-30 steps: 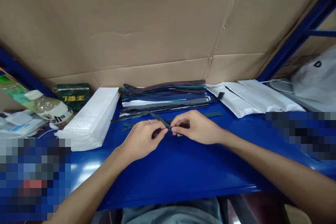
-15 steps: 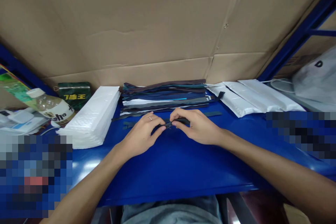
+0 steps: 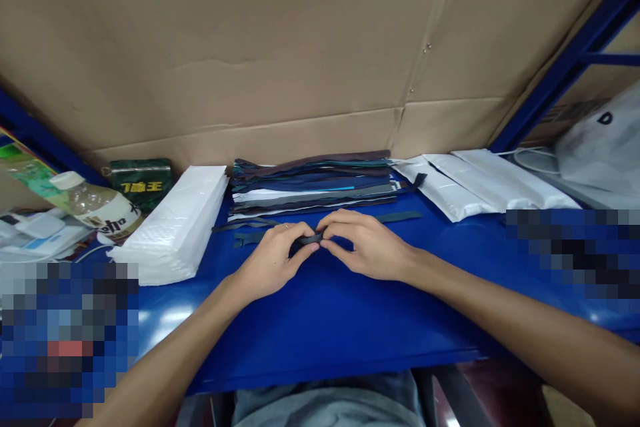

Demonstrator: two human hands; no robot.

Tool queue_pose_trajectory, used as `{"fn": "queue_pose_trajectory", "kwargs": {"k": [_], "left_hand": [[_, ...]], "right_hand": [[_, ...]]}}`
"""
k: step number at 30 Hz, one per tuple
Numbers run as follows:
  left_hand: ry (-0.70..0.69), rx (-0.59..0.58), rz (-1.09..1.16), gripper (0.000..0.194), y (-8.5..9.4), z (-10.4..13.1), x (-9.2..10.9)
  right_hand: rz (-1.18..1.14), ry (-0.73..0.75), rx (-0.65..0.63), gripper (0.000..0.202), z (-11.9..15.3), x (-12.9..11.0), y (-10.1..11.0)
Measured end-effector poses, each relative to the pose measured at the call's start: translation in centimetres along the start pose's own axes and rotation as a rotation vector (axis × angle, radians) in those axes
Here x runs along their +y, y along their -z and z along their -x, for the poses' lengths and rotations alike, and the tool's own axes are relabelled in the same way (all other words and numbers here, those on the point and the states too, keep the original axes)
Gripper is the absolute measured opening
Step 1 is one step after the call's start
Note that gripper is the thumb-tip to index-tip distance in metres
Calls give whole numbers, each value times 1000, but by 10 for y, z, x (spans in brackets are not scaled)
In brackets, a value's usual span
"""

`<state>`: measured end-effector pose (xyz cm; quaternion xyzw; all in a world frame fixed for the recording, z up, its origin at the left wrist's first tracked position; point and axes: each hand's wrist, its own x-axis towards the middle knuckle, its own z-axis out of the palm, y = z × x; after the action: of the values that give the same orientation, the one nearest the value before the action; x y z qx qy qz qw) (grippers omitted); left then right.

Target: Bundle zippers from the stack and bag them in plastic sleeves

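Thumb and fingers pinched, my left hand (image 3: pixel 273 259) grips a dark zipper (image 3: pixel 311 239) over the blue table. My right hand (image 3: pixel 370 245) pinches the same zipper, its fingertips meeting those of the left. Most of the held strip is hidden by the fingers. Just behind the hands a dark grey-green zipper (image 3: pixel 400 217) lies flat, its middle covered by them. Farther back is a pile of zippers (image 3: pixel 310 177) in brown, black, navy, grey and white, laid side by side.
A stack of white padded envelopes (image 3: pixel 175 220) stands left of the pile. Several filled white packets (image 3: pixel 460 190) lie to its right. A drink bottle (image 3: pixel 100 203) and a dark green pouch (image 3: pixel 141 181) are at the left. Cardboard (image 3: pixel 280 47) walls off the back of the blue table (image 3: pixel 340 320).
Both hands have shifted slightly, and the fingertips have drawn together on the zipper. Less of it shows at the right hand, more inside the left.
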<state>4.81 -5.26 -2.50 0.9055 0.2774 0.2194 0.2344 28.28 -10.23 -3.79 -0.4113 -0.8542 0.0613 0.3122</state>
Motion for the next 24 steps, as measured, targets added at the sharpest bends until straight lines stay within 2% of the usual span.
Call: {"fn": "queue_pose_trajectory", "kwargs": {"k": [3,6,11,13,17,20,22,24], "left_hand": [[8,16,-25,16,3,0,-3],[4,77,-127,18,9,0,-11],[-31,141,-257,17,17,3,-23],[-43,175,-258,18,17,4,-20],[-129,362,-225,43,15,5,-1],[-210,489,-303,31,13,6,10],[-242,463,-377,23,10,7,13],[-222,376,-398,25,7,9,11]], "right_hand": [[77,16,-32,16,-2,3,7],[144,-39,-37,16,-2,13,16],[18,-153,-9,14,-2,23,28],[-89,-182,-16,14,-3,19,30],[-293,-240,-26,14,-3,11,28],[-383,-263,-7,14,-4,5,23],[-425,-281,6,11,-4,1,20],[-468,-298,32,7,-4,-4,17]]}}
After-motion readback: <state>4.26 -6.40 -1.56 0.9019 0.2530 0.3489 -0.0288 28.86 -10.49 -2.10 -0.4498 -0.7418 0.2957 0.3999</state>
